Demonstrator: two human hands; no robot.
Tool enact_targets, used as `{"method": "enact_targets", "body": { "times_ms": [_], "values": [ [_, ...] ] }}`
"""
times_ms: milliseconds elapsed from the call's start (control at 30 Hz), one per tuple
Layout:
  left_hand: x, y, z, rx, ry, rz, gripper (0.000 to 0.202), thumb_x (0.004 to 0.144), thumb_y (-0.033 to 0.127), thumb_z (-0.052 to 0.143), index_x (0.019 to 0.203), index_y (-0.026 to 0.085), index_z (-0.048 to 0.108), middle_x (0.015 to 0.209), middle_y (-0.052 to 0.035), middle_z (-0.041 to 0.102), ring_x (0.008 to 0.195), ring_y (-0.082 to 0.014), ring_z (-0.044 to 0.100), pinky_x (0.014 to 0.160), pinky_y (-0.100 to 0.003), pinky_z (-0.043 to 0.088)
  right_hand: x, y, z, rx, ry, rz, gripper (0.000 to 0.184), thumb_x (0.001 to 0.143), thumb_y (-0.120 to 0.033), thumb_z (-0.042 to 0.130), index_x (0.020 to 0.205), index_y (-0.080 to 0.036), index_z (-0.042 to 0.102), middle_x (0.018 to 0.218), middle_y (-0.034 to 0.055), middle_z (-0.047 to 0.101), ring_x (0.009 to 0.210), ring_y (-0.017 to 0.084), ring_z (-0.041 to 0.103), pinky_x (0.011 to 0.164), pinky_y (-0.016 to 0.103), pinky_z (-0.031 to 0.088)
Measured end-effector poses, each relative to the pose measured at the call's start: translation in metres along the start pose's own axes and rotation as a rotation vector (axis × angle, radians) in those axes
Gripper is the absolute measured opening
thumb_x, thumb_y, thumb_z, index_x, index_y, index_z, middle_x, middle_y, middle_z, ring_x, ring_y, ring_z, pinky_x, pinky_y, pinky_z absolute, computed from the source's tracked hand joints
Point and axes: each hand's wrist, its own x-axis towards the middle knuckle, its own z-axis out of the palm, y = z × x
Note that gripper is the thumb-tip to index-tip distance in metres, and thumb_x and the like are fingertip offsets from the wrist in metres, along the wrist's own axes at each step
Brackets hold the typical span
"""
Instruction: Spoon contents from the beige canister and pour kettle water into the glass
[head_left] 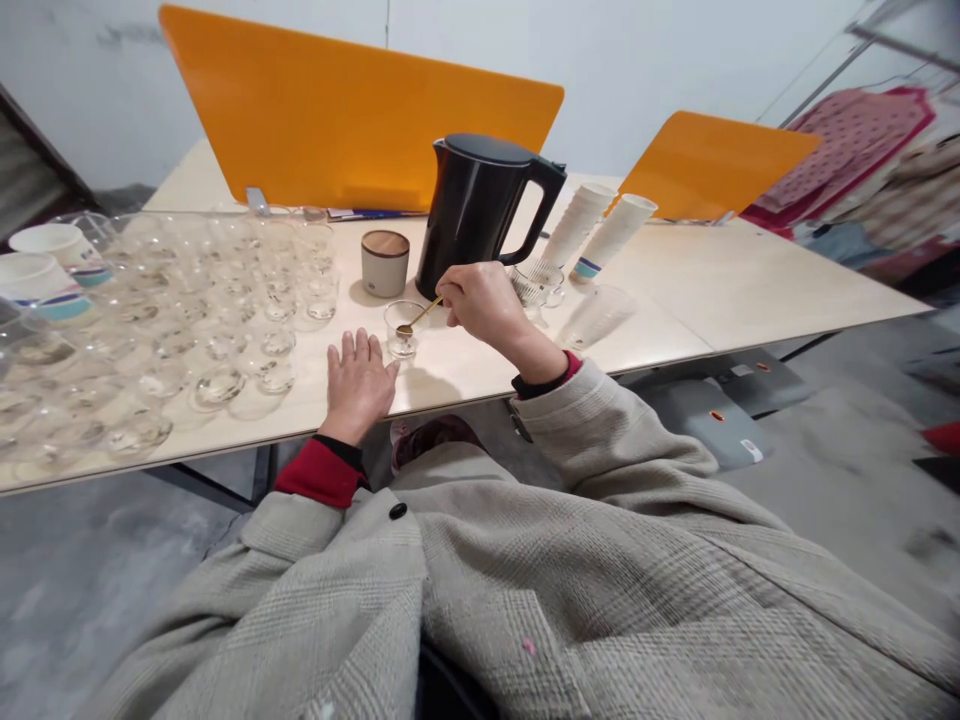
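My right hand [484, 305] is closed around the end of a thin gold-coloured spoon [424, 312]. The spoon's bowl dips into a small clear cup [403, 346], where a little dark matter shows. My left hand [358, 383] lies flat on the table with its fingers spread, beside that cup, the thumb close to its wall. Just behind the cup stands a grey canister [385, 275] with a wooden lid, shut. A black electric kettle [472, 205] is upright behind my right hand.
Many clear cups [217, 385] crowd the table's left side, with paper cups [52, 245] at the far left. Stacks of paper cups [581, 222], a glass dish [541, 280] and a lying clear cup [598, 315] are right. Orange dividers [345, 110] stand behind; the table's front edge is near me.
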Motion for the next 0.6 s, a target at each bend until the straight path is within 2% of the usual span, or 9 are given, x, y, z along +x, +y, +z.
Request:
{"method": "enact_targets", "body": {
  "times_ms": [200, 300, 400, 467, 600],
  "values": [
    [-0.001, 0.0, -0.002, 0.024, 0.004, 0.002, 0.072, 0.112, 0.042, 0.025, 0.168, -0.001, 0.038, 0.181, -0.0229, 0.032, 0.17, -0.0429, 0.025, 0.137, -0.062, 0.022, 0.002, -0.001, 0.003, 0.012, 0.019, 0.01, 0.03, 0.1, -0.011, 0.055, 0.077, -0.017, 0.073, 0.059, -0.0004, 0.067, 0.06, 0.018, 0.072, 0.07, 0.029, 0.055],
    [-0.001, 0.0, -0.002, 0.026, 0.0, 0.002, 0.072, 0.112, 0.042, 0.025, 0.169, 0.0, 0.038, 0.181, -0.0225, 0.031, 0.17, -0.0431, 0.025, 0.137, -0.062, 0.022, -0.001, 0.0, -0.006, 0.104, 0.064, 0.068, 0.03, 0.1, -0.009, 0.058, 0.074, -0.019, 0.069, 0.065, 0.0002, 0.069, 0.057, 0.016, 0.071, 0.063, 0.028, 0.054],
    [0.0, -0.001, -0.001, 0.009, -0.007, -0.002, 0.073, 0.111, 0.042, 0.026, 0.169, 0.0, 0.037, 0.181, -0.0226, 0.03, 0.17, -0.0434, 0.024, 0.138, -0.063, 0.021, -0.011, 0.005, -0.025, 0.237, 0.191, 0.094, 0.025, 0.099, -0.009, 0.058, 0.081, -0.019, 0.072, 0.074, 0.0017, 0.074, 0.056, 0.014, 0.071, 0.053, 0.025, 0.051],
    [0.001, 0.0, -0.001, -0.001, -0.011, -0.007, 0.073, 0.111, 0.042, 0.026, 0.169, 0.0, 0.038, 0.181, -0.0224, 0.03, 0.171, -0.0428, 0.024, 0.138, -0.063, 0.02, -0.02, 0.013, -0.042, 0.263, 0.294, 0.11, 0.021, 0.1, -0.012, 0.059, 0.087, -0.019, 0.074, 0.075, 0.0014, 0.074, 0.056, 0.014, 0.071, 0.053, 0.025, 0.052],
    [0.001, 0.0, -0.002, -0.006, -0.016, -0.01, 0.072, 0.111, 0.041, 0.026, 0.169, 0.0, 0.037, 0.181, -0.0221, 0.03, 0.171, -0.0424, 0.024, 0.138, -0.063, 0.02, -0.034, 0.046, -0.073, 0.129, 0.58, 0.16, 0.022, 0.102, -0.014, 0.057, 0.093, -0.017, 0.076, 0.078, 0.0033, 0.075, 0.059, 0.014, 0.073, 0.058, 0.026, 0.053]
  ]
}}
